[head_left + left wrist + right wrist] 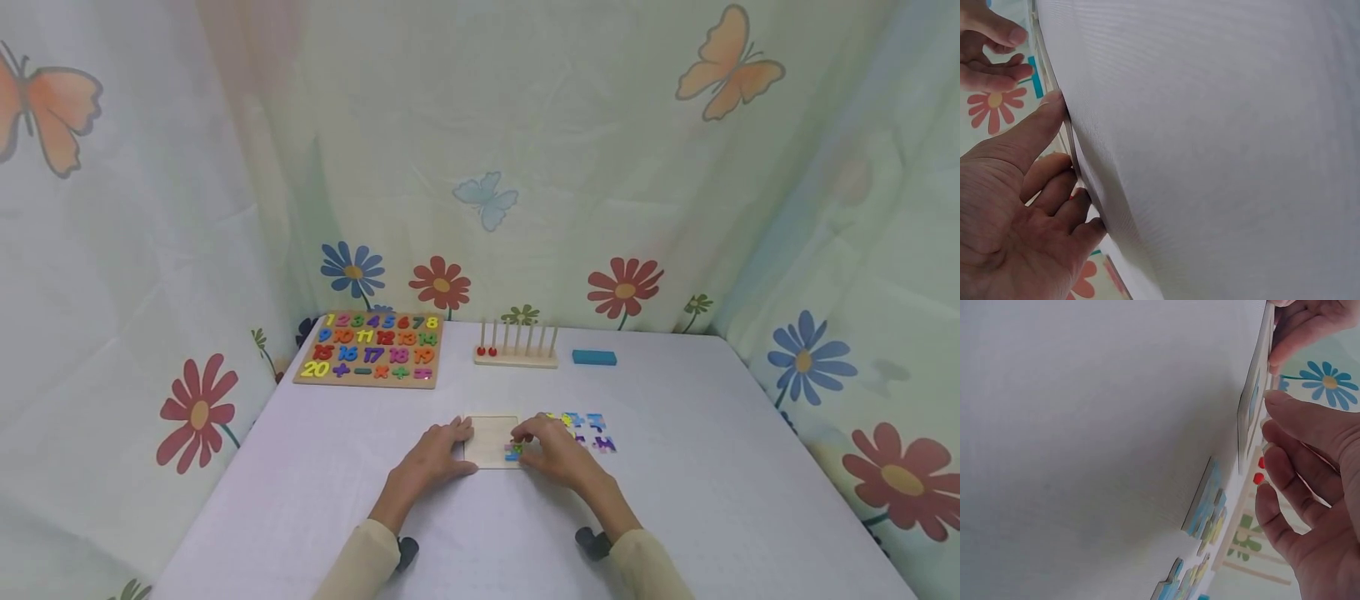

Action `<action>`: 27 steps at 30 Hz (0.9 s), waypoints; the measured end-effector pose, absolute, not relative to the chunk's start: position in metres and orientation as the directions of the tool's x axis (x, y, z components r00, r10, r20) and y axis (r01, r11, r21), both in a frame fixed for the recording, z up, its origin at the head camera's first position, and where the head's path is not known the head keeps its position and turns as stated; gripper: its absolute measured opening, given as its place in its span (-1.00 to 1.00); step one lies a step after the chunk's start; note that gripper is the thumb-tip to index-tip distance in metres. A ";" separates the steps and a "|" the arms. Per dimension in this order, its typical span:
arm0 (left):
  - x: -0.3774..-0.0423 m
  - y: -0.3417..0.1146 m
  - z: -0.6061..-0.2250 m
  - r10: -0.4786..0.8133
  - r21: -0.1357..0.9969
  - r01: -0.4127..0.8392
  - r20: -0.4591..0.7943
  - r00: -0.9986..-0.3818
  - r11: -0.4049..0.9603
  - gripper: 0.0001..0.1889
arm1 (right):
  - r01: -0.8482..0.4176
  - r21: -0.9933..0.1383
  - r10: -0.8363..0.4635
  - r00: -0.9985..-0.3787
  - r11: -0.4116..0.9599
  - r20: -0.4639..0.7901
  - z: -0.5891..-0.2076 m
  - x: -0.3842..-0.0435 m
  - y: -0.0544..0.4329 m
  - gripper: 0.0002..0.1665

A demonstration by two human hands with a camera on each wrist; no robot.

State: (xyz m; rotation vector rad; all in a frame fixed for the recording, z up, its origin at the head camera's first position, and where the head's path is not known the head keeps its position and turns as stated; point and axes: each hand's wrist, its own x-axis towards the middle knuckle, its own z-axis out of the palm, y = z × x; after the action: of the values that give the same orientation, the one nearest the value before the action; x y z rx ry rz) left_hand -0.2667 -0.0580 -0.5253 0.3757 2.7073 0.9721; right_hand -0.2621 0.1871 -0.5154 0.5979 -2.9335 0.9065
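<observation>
A shallow wooden puzzle tray (487,437) lies on the table, with several small colourful jigsaw pieces (512,455) in its near right corner. My left hand (432,454) holds the tray at its left side, thumb at the near corner and fingers further up the edge. In the left wrist view, that thumb (1047,122) touches the tray's edge. Over the tray's right side is my right hand (558,450), its fingers loosely bent just above the pieces. The right wrist view shows its thumb (1297,415) and fingers apart, with nothing visible pinched between them.
Loose jigsaw pieces (596,422) lie in rows right of the tray, partly behind my right hand. Further back are a wooden number board (366,382), a peg stand (517,361) with two red beads, and a teal block (594,357). A flowered curtain (555,250) encloses the table.
</observation>
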 end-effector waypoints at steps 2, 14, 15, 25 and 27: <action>-0.267 -0.058 -0.525 0.319 0.649 0.161 -0.133 -0.938 0.743 -0.19 | -0.345 -0.532 -0.341 -0.934 0.773 0.110 -0.515 -0.263 0.186 -0.60; -0.269 -0.058 -0.524 0.326 0.636 0.171 -0.134 -0.936 0.753 -0.21 | -0.329 -0.512 -0.334 -0.939 0.793 0.084 -0.515 -0.268 0.184 -0.64; -0.269 -0.058 -0.524 0.323 0.637 0.166 -0.139 -0.936 0.753 -0.21 | -0.327 -0.512 -0.337 -0.938 0.794 0.077 -0.515 -0.269 0.183 -0.64; -0.267 -0.058 -0.522 0.323 0.640 0.167 -0.135 -0.937 0.750 -0.20 | -0.355 -0.478 -0.376 -0.925 0.803 0.055 -0.519 -0.273 0.183 -0.68; -0.267 -0.057 -0.522 0.326 0.638 0.169 -0.136 -0.936 0.751 -0.20 | -0.369 -0.469 -0.388 -0.920 0.802 0.062 -0.520 -0.272 0.184 -0.69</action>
State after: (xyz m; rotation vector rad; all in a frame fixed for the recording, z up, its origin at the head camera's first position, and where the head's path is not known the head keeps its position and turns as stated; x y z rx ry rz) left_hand -0.2672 -0.0574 -0.5222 0.3892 2.7114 0.9542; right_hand -0.2724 0.1839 -0.5199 0.6339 -3.0174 0.7731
